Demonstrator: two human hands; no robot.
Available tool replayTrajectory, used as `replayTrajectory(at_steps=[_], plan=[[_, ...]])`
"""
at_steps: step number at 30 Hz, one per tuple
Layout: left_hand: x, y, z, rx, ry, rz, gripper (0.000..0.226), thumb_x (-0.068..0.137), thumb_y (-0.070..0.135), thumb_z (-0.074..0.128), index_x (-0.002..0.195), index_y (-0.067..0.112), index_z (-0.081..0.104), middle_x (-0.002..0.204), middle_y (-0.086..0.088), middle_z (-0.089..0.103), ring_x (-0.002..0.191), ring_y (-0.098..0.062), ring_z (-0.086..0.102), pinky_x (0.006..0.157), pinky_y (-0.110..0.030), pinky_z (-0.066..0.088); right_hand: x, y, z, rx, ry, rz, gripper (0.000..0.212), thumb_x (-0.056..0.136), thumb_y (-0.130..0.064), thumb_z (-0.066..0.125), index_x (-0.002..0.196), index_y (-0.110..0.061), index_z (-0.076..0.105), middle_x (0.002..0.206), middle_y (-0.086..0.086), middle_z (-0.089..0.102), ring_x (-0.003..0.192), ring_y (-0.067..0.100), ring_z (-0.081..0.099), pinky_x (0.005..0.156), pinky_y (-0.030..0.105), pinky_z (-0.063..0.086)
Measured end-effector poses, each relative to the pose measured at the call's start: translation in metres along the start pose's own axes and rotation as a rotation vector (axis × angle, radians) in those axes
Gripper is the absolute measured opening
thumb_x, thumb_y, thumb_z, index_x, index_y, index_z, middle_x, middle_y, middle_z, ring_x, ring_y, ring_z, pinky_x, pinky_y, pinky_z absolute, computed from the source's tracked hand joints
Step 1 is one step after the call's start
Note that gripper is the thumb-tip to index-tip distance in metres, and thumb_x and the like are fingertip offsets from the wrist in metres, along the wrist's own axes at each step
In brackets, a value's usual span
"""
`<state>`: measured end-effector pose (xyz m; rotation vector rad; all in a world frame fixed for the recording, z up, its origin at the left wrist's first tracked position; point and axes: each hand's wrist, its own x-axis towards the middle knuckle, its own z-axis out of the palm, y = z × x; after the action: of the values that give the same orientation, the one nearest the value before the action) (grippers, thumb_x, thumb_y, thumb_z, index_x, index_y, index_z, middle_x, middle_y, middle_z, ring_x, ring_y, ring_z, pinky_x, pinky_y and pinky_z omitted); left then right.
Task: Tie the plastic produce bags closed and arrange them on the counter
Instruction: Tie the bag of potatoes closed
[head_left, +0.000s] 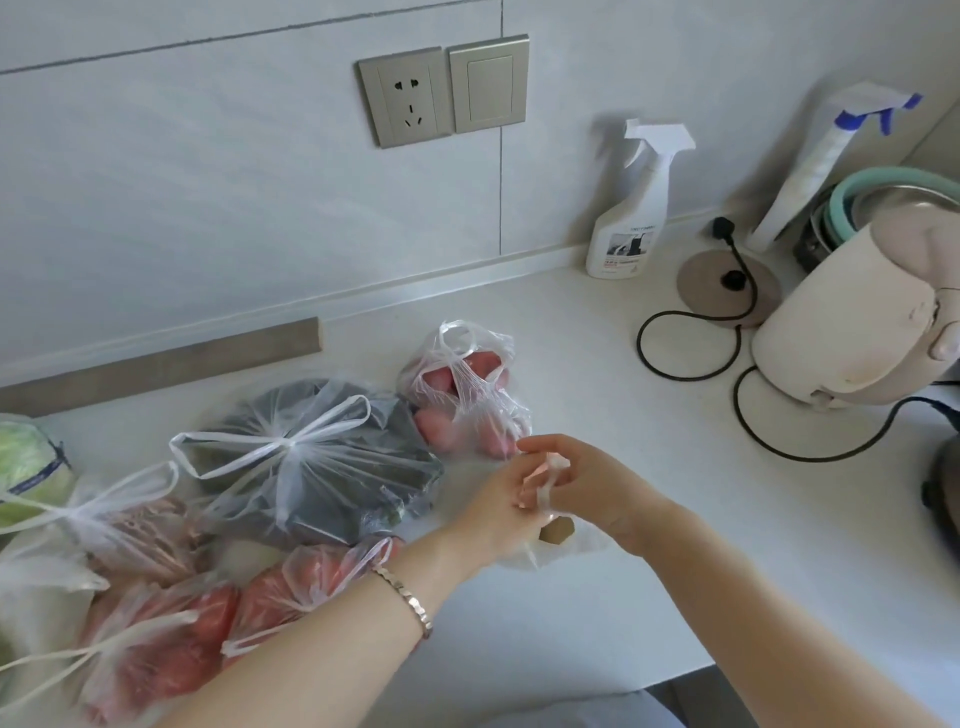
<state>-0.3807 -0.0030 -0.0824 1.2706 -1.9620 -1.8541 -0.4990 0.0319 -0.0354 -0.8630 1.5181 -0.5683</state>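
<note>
Counter (649, 467): left hand (498, 501), right hand (592, 480) pinch bag handles (551, 464).

At least 6 bags (311, 457), 2 spray bottles (626, 228) (810, 171), 2 hands (501, 501) (589, 480) — 1 kettle (857, 322).

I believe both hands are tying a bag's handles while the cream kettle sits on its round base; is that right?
Not quite. The head view shows the cream kettle standing on the counter beside its round base, not on it. The left hand and right hand are indeed tying the bag's handles.
</note>
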Motion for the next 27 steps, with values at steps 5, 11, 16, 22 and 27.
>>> replayTrajectory(at_steps=[5, 11, 16, 22, 27], plan=[[0.003, -0.001, 0.001, -0.269, -0.022, -0.019, 0.023, 0.075, 0.008, 0.068, 0.093, 0.015, 0.056, 0.09, -0.01, 0.052, 0.083, -0.015, 0.055, 0.072, -0.018, 0.047, 0.002, -0.001, -0.002, 0.031, -0.002, -0.015, 0.05, 0.081, 0.006, 0.054, 0.121, -0.025, 0.052, 0.083, -0.005, 0.063, 0.077, 0.004, 0.057, 0.089, 0.023, 0.046], [0.008, -0.004, -0.002, 0.093, -0.107, 0.078, 0.012, 0.088, 0.018, 0.059, 0.08, 0.02, 0.05, 0.074, 0.009, 0.047, 0.067, -0.003, 0.046, 0.068, -0.012, 0.04, -0.006, -0.008, -0.013, -0.192, -0.022, 0.102, 0.055, 0.079, -0.011, 0.061, 0.126, -0.035, 0.046, 0.082, -0.011, 0.054, 0.091, 0.011, 0.054, 0.087, 0.02, 0.042], [0.001, -0.006, -0.004, 0.162, 0.002, 0.116, 0.012, 0.084, 0.021, 0.062, 0.092, 0.013, 0.065, 0.086, -0.003, 0.067, 0.082, -0.012, 0.061, 0.078, -0.021, 0.047, -0.005, 0.007, -0.013, -0.109, 0.075, 0.122, 0.052, 0.077, -0.015, 0.066, 0.122, -0.031, 0.047, 0.082, -0.005, 0.059, 0.073, 0.008, 0.056, 0.063, 0.015, 0.04], [-0.027, -0.043, -0.033, 0.401, 0.123, 0.122, 0.017, 0.082, 0.026, 0.067, 0.082, 0.009, 0.071, 0.077, 0.012, 0.042, 0.081, 0.0, 0.045, 0.075, -0.002, 0.031, 0.016, 0.06, -0.016, 0.297, 0.285, 0.205, 0.035, 0.081, -0.007, 0.066, 0.114, -0.011, 0.056, 0.059, 0.004, 0.053, 0.053, 0.015, 0.046, 0.054, 0.023, 0.041], [-0.031, -0.063, -0.03, 0.803, -0.004, 0.184, 0.029, 0.087, 0.044, 0.052, 0.096, 0.021, 0.068, 0.063, 0.017, 0.044, 0.092, -0.012, 0.043, 0.077, -0.02, 0.028, 0.03, 0.098, -0.019, 0.375, 0.256, 0.293, 0.026, 0.085, -0.011, 0.063, 0.111, -0.006, 0.061, 0.063, 0.004, 0.055, 0.056, 0.014, 0.052, 0.053, 0.021, 0.043]])
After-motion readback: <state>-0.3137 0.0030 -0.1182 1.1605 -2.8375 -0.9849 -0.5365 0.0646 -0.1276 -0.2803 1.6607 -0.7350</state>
